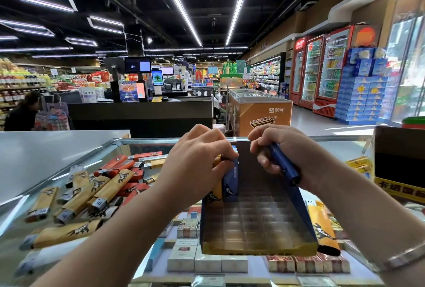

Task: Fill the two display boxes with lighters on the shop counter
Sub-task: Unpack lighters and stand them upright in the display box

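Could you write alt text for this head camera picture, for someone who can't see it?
Over a glass shop counter, a person's left hand slots lighters into a display box while the right hand holds a blue lighter. Loose orange and yellow lighters lie piled at left.

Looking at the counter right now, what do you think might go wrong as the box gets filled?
1. The box stands on the glass counter near its front edge; pushing lighters in could slide it off.
2. The right hand grips a blue lighter loosely; it may slip.
3. The loose pile might roll away when nudged.
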Motion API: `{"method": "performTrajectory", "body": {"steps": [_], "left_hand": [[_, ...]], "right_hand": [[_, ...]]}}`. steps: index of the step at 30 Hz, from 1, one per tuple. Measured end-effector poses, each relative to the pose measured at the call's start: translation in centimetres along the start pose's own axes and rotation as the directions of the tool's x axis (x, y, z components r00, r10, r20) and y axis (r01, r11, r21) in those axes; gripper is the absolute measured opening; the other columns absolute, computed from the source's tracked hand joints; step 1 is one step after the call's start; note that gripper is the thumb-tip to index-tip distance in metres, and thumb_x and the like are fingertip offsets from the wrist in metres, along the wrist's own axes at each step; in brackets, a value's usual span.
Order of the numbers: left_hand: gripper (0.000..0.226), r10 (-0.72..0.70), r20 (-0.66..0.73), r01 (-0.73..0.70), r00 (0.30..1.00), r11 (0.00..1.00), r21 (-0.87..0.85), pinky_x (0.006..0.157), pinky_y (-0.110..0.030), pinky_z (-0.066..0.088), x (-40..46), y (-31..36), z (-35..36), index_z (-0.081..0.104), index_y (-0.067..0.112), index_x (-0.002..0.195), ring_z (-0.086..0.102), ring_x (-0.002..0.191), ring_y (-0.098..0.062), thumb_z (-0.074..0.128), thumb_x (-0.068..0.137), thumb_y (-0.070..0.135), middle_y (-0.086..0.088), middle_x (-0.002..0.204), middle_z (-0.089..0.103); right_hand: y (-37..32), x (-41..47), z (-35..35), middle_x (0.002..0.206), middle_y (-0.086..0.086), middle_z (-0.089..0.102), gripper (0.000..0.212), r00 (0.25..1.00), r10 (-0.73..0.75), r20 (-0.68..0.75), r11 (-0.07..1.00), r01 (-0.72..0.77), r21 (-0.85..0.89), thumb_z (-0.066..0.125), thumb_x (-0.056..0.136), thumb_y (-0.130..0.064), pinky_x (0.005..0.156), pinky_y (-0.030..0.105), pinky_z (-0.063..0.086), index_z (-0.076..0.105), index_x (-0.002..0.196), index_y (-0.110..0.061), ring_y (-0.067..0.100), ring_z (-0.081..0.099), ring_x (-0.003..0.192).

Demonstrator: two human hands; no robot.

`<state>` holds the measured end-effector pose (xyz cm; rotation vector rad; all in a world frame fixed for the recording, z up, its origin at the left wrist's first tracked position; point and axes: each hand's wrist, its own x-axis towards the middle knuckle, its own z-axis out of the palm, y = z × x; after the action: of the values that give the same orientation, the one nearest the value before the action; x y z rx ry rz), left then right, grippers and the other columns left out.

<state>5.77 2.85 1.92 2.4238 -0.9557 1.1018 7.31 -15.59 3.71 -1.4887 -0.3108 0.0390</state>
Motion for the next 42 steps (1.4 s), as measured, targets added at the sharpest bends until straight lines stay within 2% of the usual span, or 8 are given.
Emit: {"method": "performTrajectory", "body": {"steps": [8, 13, 22, 27, 31, 34, 37, 42], "left_hand": [[0.018, -0.117, 0.079, 0.128, 0.99, 0.981, -0.147, 0.078, -0.021, 0.037, -0.1, -0.4, -0.2, 0.068, 0.031, 0.089, 0.041, 0.093, -0.002, 0.055, 0.081, 0.041, 0.024, 0.086, 0.054], [0.03, -0.096, -0.01, 0.094, 0.995, 0.986, -0.138, 0.085, -0.028, 0.038, -0.1, 0.5, -0.3, 0.067, 0.031, 0.103, 0.043, 0.102, -0.004, 0.054, 0.083, 0.049, 0.025, 0.093, 0.054], [0.051, -0.034, 0.062, 0.035, 0.997, 0.999, -0.026, 0.085, -0.024, 0.02, -0.3, 1.9, 0.6, 0.071, 0.031, 0.084, 0.034, 0.108, -0.005, 0.037, 0.078, 0.069, 0.017, 0.1, 0.061], [0.043, -0.104, -0.011, 0.101, 0.995, 0.984, -0.146, 0.083, -0.03, 0.029, -0.1, 1.6, 0.5, 0.07, 0.027, 0.09, 0.036, 0.096, -0.006, 0.046, 0.077, 0.06, 0.02, 0.089, 0.059], [0.008, -0.286, 0.017, 0.263, 0.958, 0.855, -0.447, 0.085, -0.038, 0.043, 0.1, 1.3, 0.1, 0.066, 0.035, 0.089, 0.048, 0.094, -0.007, 0.066, 0.081, 0.033, 0.026, 0.081, 0.057], [0.014, -0.315, 0.062, 0.292, 0.947, 0.766, -0.573, 0.078, -0.027, 0.049, 0.3, 1.1, -0.5, 0.067, 0.031, 0.086, 0.059, 0.084, -0.004, 0.067, 0.082, 0.017, 0.01, 0.082, 0.066], [0.019, -0.332, 0.041, 0.272, 0.942, 0.69, -0.67, 0.067, -0.009, 0.045, 0.4, 1.0, -1.0, 0.064, 0.025, 0.09, 0.06, 0.071, 0.003, 0.068, 0.08, 0.009, 0.009, 0.079, 0.069], [0.057, -0.345, 0.042, 0.263, 0.938, 0.623, -0.737, 0.062, -0.018, 0.052, 0.4, 0.6, -1.4, 0.047, 0.044, 0.11, 0.066, 0.071, -0.008, 0.069, 0.076, 0.003, 0.006, 0.092, 0.063]], "right_hand": [[0.2, 0.2, 0.3, 0.049, 0.004, 0.053, 0.012, 0.999, -0.029, 0.015, 0.996, 0.028, 0.087, 0.053, 0.086, 0.004, 0.034, 0.02, 0.04, 0.058, 0.08, -0.006, 0.015, 0.053, 0.041], [0.3, 0.3, 0.2, 0.048, 0.003, 0.054, 0.005, 0.995, -0.079, -0.059, 0.986, 0.087, 0.143, 0.06, 0.083, -0.005, 0.041, 0.022, 0.048, 0.058, 0.079, -0.007, 0.015, 0.056, 0.045], [0.7, -0.4, 2.0, 0.06, -0.001, 0.063, 0.009, 0.954, -0.298, -0.045, 0.911, 0.298, 0.285, 0.066, 0.072, -0.02, 0.059, 0.03, 0.055, 0.068, 0.064, -0.023, 0.015, 0.068, 0.072], [0.8, -1.0, 3.0, 0.068, 0.005, 0.065, 0.003, 0.94, -0.332, 0.079, 0.924, 0.307, 0.226, 0.068, 0.069, -0.02, 0.061, 0.035, 0.058, 0.068, 0.067, -0.018, 0.018, 0.064, 0.069], [-0.1, -1.0, 2.6, 0.076, 0.007, 0.071, 0.012, 0.917, -0.383, 0.111, 0.903, 0.347, 0.253, 0.062, 0.071, -0.019, 0.074, 0.03, 0.057, 0.072, 0.066, -0.016, 0.018, 0.067, 0.08], [-0.5, -0.5, 1.7, 0.074, -0.003, 0.071, 0.02, 0.899, -0.436, -0.037, 0.894, 0.438, 0.097, 0.059, 0.076, -0.029, 0.085, 0.028, 0.051, 0.074, 0.065, -0.023, 0.013, 0.065, 0.084], [-0.3, 0.3, 0.0, 0.07, -0.003, 0.069, 0.035, 0.858, -0.432, -0.277, 0.902, 0.415, -0.122, 0.056, 0.09, -0.017, 0.082, 0.025, 0.046, 0.07, 0.059, -0.021, 0.012, 0.064, 0.08], [0.8, 1.3, -1.4, 0.077, 0.003, 0.066, 0.023, 0.89, -0.295, -0.347, 0.919, 0.165, -0.357, 0.056, 0.089, -0.013, 0.064, 0.023, 0.044, 0.064, 0.068, -0.017, 0.016, 0.059, 0.078]]}}
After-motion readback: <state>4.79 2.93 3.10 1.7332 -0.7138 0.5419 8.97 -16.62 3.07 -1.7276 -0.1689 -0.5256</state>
